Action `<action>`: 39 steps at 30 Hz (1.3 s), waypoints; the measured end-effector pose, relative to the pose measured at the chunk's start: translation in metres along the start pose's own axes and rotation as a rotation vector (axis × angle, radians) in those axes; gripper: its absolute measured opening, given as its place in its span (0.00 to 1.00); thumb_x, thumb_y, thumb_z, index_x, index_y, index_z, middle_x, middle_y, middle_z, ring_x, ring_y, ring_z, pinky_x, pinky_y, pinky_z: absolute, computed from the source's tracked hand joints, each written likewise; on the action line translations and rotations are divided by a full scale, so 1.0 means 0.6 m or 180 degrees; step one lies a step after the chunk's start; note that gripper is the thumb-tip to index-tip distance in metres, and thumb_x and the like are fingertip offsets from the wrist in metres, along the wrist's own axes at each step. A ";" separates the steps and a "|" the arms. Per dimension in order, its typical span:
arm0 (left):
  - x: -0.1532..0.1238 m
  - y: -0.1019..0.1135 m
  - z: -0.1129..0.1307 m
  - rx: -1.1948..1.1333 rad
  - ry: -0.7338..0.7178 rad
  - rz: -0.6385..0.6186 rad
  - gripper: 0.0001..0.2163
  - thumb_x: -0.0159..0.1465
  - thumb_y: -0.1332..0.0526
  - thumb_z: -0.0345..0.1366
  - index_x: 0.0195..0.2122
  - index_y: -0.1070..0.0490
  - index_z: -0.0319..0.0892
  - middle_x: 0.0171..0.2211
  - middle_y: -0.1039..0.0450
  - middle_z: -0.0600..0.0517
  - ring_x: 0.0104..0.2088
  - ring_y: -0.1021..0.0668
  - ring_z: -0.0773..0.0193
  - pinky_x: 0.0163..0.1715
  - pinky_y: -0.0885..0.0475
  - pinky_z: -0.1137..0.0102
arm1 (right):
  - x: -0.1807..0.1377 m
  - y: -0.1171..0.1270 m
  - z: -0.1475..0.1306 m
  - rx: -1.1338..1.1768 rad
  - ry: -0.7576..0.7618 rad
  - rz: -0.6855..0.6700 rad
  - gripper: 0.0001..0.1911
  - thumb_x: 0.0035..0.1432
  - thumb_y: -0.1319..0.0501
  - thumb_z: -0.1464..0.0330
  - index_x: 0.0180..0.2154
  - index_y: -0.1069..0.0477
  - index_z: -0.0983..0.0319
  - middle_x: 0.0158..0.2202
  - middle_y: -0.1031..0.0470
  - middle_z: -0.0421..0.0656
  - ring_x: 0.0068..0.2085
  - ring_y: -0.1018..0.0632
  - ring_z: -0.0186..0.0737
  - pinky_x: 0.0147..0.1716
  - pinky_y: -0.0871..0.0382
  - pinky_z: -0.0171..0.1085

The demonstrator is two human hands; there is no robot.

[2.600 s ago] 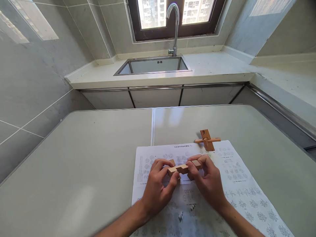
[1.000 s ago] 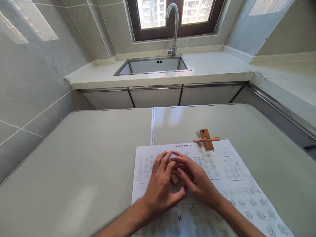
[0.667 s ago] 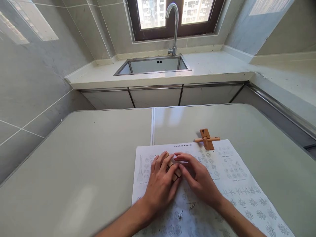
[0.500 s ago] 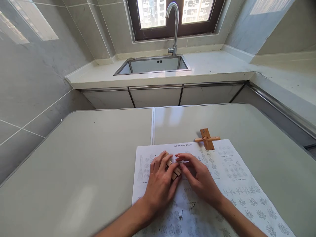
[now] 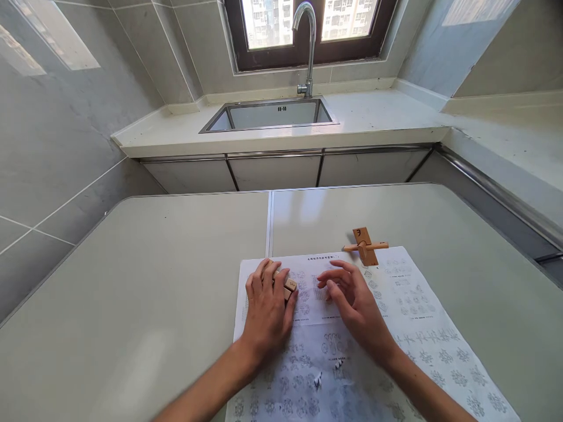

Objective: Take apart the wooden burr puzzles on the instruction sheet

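Note:
My left hand [image 5: 269,305] is closed over several small wooden puzzle blocks [image 5: 290,285] near the top left of a printed sheet [image 5: 314,334]. Only the block ends show beside the thumb and forefinger; the rest are covered by my fingers. To the right, apart from the blocks, my right hand [image 5: 352,293] hovers over the sheet. Its fingers are loosely curved and apart, and I see nothing held in them. Beyond it, at the sheet's upper edge, lies a cross-shaped wooden piece [image 5: 364,246] made of a flat marked plate and a thin rod.
The sheet, covered in small line drawings and with a few worn spots, lies on a pale table [image 5: 132,293] with a seam down its middle. Behind stand a counter with a sink [image 5: 272,114], a faucet [image 5: 311,53] and a window. Tiled walls flank the table.
My left hand has moved left with the wooden puzzle blocks. My right hand, which was touching the blocks, is now apart from them. The cross-shaped piece stays where it was on the table.

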State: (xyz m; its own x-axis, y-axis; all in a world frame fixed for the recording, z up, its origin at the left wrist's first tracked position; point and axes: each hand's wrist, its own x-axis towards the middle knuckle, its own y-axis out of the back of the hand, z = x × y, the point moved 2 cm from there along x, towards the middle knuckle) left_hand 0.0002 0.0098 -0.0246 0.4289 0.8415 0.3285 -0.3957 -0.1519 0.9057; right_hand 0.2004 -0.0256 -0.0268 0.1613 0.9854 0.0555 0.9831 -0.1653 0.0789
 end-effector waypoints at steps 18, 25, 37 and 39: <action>0.000 0.014 0.003 -0.0133 -0.0110 0.0077 0.23 0.72 0.40 0.36 0.66 0.42 0.42 0.67 0.38 0.36 0.72 0.41 0.38 0.67 0.39 0.40 | 0.027 0.048 0.000 0.1253 -0.0709 0.1101 0.39 0.62 0.28 0.56 0.66 0.46 0.45 0.49 0.21 0.42 0.39 0.16 0.42 0.28 0.21 0.35; 0.000 0.013 0.002 -0.0260 -0.0086 0.0016 0.22 0.72 0.40 0.36 0.65 0.42 0.43 0.67 0.38 0.36 0.73 0.42 0.38 0.66 0.38 0.40 | 0.032 0.063 0.009 0.1350 -0.0647 0.1317 0.36 0.62 0.28 0.60 0.64 0.45 0.45 0.48 0.20 0.41 0.35 0.16 0.38 0.26 0.23 0.32; 0.001 0.015 0.004 -0.0260 -0.0095 -0.0010 0.20 0.72 0.40 0.35 0.63 0.40 0.43 0.67 0.39 0.37 0.73 0.42 0.38 0.66 0.38 0.40 | 0.041 0.069 0.001 0.1524 -0.0656 0.1107 0.25 0.57 0.26 0.63 0.56 0.27 0.53 0.56 0.21 0.45 0.41 0.16 0.40 0.25 0.26 0.30; 0.001 0.016 0.005 -0.0256 -0.0107 -0.0023 0.20 0.72 0.40 0.35 0.63 0.40 0.43 0.67 0.39 0.36 0.73 0.42 0.37 0.66 0.38 0.40 | 0.043 0.073 0.003 0.1673 -0.0658 0.1147 0.23 0.57 0.26 0.64 0.54 0.25 0.54 0.54 0.20 0.45 0.39 0.18 0.38 0.25 0.28 0.30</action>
State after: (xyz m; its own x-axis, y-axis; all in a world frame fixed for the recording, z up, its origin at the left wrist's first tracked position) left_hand -0.0010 0.0075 -0.0152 0.4586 0.8243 0.3321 -0.4558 -0.1026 0.8841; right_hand 0.2477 -0.0070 -0.0239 0.4493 0.8688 -0.2082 0.7678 -0.4947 -0.4071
